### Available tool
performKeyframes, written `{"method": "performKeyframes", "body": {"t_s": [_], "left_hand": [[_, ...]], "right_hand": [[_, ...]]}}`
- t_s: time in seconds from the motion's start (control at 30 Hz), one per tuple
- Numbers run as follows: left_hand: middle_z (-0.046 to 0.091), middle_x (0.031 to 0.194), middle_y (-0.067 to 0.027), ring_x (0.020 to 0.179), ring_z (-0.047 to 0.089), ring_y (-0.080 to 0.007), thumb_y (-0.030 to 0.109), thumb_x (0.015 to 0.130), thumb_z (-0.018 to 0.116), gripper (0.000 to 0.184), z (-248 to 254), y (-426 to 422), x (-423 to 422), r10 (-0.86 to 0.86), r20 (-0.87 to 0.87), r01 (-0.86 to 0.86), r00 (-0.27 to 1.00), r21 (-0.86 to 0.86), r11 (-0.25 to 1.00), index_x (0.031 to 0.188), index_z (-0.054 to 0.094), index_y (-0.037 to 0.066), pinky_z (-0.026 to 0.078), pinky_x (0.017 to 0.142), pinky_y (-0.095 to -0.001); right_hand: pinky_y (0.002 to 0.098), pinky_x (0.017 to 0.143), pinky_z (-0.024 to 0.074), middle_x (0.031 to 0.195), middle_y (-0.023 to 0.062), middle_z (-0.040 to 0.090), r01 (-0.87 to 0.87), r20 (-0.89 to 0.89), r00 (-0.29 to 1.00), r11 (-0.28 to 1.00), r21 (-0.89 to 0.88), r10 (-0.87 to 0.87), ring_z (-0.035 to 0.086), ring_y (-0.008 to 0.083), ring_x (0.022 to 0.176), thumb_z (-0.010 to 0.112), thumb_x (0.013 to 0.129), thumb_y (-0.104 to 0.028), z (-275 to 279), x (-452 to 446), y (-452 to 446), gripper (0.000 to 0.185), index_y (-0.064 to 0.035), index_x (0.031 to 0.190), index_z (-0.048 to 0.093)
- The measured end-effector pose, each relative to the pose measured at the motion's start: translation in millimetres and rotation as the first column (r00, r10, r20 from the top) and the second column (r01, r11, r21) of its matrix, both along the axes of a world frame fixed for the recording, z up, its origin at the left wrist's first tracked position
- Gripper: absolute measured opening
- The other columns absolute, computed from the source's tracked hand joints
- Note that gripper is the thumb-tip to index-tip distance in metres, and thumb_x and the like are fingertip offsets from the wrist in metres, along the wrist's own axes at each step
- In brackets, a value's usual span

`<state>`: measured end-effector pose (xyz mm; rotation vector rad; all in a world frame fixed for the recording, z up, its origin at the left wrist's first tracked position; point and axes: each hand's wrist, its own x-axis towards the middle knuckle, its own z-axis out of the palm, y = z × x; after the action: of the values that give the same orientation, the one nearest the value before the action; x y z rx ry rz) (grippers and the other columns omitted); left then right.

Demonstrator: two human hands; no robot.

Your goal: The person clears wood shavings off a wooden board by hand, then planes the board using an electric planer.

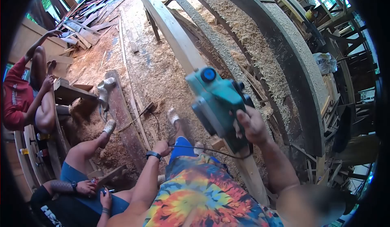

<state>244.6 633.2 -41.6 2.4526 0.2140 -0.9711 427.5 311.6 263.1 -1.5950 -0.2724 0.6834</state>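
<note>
My right hand [255,125] is wrapped round the rear handle of a green electric planer [217,95] with a blue knob at its front. The planer sits on a long pale wooden board [174,32] that runs away from me. From the planer's back a black power cord [203,148] loops across my front to my left hand [162,148], which is closed round it. A dark watch is on my left wrist. Part of the board is hidden under the planer and behind my arm.
Long shavings-covered beams [280,36] lie right of the board. Sawdust [158,76] covers the floor. Another plank [122,105] lies left, near a cord connector [148,108]. Two people sit at left, one in a red shirt [18,101]. Scrap wood [87,28] is piled at the back.
</note>
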Motion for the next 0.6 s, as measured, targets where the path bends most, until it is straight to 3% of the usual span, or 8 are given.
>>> {"method": "performKeyframes", "body": {"t_s": [0.1, 0.23, 0.27, 0.3, 0.37, 0.43, 0.5, 0.6], "left_hand": [[0.070, 0.097, -0.0258, 0.094, 0.067, -0.0429, 0.041, 0.088, 0.069, 0.042, 10.9, 14.3, 0.2, 0.143, 0.103, -0.141, 0.984, -0.029, 0.990, 0.093, 0.071, 0.000, 0.053, 0.084, -0.0500], [0.069, 0.089, -0.0257, 0.089, 0.066, -0.0434, 0.033, 0.086, 0.072, 0.034, 13.1, 35.8, -5.2, 0.356, 0.126, -0.342, 0.926, -0.118, 0.932, 0.095, 0.070, 0.000, 0.052, 0.080, -0.0498], [0.070, 0.087, -0.0233, 0.085, 0.068, -0.0404, 0.031, 0.085, 0.073, 0.033, 22.3, 38.8, -4.0, 0.380, 0.126, -0.367, 0.916, -0.112, 0.923, 0.095, 0.069, -0.001, 0.052, 0.076, -0.0469], [0.070, 0.086, -0.0221, 0.083, 0.068, -0.0383, 0.029, 0.086, 0.073, 0.032, 41.1, 41.0, -0.1, 0.455, 0.134, -0.434, 0.880, -0.155, 0.887, 0.094, 0.068, -0.001, 0.052, 0.075, -0.0457], [0.070, 0.083, -0.0199, 0.080, 0.068, -0.0341, 0.027, 0.087, 0.073, 0.030, 72.3, 42.2, 8.1, 0.601, 0.136, -0.562, 0.787, -0.244, 0.790, 0.093, 0.067, -0.001, 0.052, 0.073, -0.0432], [0.070, 0.082, -0.0149, 0.074, 0.066, -0.0257, 0.023, 0.089, 0.071, 0.026, 54.9, 52.8, 3.1, 0.743, 0.111, -0.663, 0.661, -0.378, 0.646, 0.097, 0.067, -0.001, 0.051, 0.071, -0.0379], [0.069, 0.084, -0.0092, 0.075, 0.066, -0.0160, 0.022, 0.091, 0.069, 0.027, 101.0, 53.4, 19.8, 0.764, 0.198, -0.673, 0.614, -0.376, 0.637, 0.104, 0.065, -0.002, 0.052, 0.070, -0.0320], [0.068, 0.083, -0.0112, 0.076, 0.062, -0.0179, 0.026, 0.088, 0.072, 0.032, 86.5, 69.8, 17.9, 0.855, 0.192, -0.707, 0.482, -0.491, 0.509, 0.104, 0.066, -0.001, 0.051, 0.070, -0.0344]], "right_hand": [[0.0245, 0.045, 0.0393, 0.059, -0.0001, 0.054, -0.036, 0.071, 0.997, 0.999, -0.016, 0.037, 0.050, 0.0069, 0.046, 0.054, 0.102, -0.046, 3.1, 69.8, 68.5, 0.042, -0.0055, 0.089, 0.057], [0.0271, 0.043, 0.0445, 0.060, 0.0036, 0.055, -0.106, 0.171, 0.981, 0.992, 0.074, 0.093, 0.053, 0.0113, 0.046, 0.053, 0.100, -0.053, -0.8, 179.9, 178.6, 0.053, -0.0008, 0.095, 0.059], [0.0279, 0.041, 0.0467, 0.061, 0.0044, 0.057, -0.077, 0.185, 0.981, 0.993, 0.084, 0.061, 0.055, 0.0113, 0.044, 0.056, 0.100, -0.046, 4.5, 205.3, 206.9, 0.044, -0.0037, 0.089, 0.060], [0.0279, 0.044, 0.0462, 0.062, 0.0035, 0.055, -0.094, 0.222, 0.972, 0.994, 0.051, 0.080, 0.053, 0.0108, 0.046, 0.054, 0.099, -0.055, 9.9, 229.6, 232.8, 0.054, -0.0015, 0.097, 0.060], [0.0298, 0.046, 0.0472, 0.063, 0.0032, 0.055, -0.093, 0.272, 0.959, 0.994, 0.048, 0.077, 0.053, 0.0126, 0.045, 0.051, 0.099, -0.058, 11.6, 280.0, 286.7, 0.057, -0.0015, 0.101, 0.060], [0.0300, 0.047, 0.0472, 0.062, 0.0032, 0.055, -0.095, 0.280, 0.957, 0.994, 0.052, 0.077, 0.052, 0.0128, 0.045, 0.051, 0.099, -0.058, 12.8, 311.7, 322.2, 0.058, -0.0015, 0.101, 0.060], [0.0302, 0.047, 0.0471, 0.062, 0.0031, 0.054, -0.089, 0.252, 0.965, 0.994, 0.067, 0.069, 0.052, 0.0130, 0.045, 0.050, 0.099, -0.059, 13.8, 330.9, 345.4, 0.058, -0.0015, 0.101, 0.060], [0.0304, 0.047, 0.0470, 0.062, 0.0031, 0.054, -0.091, 0.210, 0.975, 0.991, 0.093, 0.069, 0.052, 0.0133, 0.045, 0.050, 0.099, -0.059, 12.8, 342.7, 358.7, 0.059, -0.0014, 0.102, 0.060]]}}
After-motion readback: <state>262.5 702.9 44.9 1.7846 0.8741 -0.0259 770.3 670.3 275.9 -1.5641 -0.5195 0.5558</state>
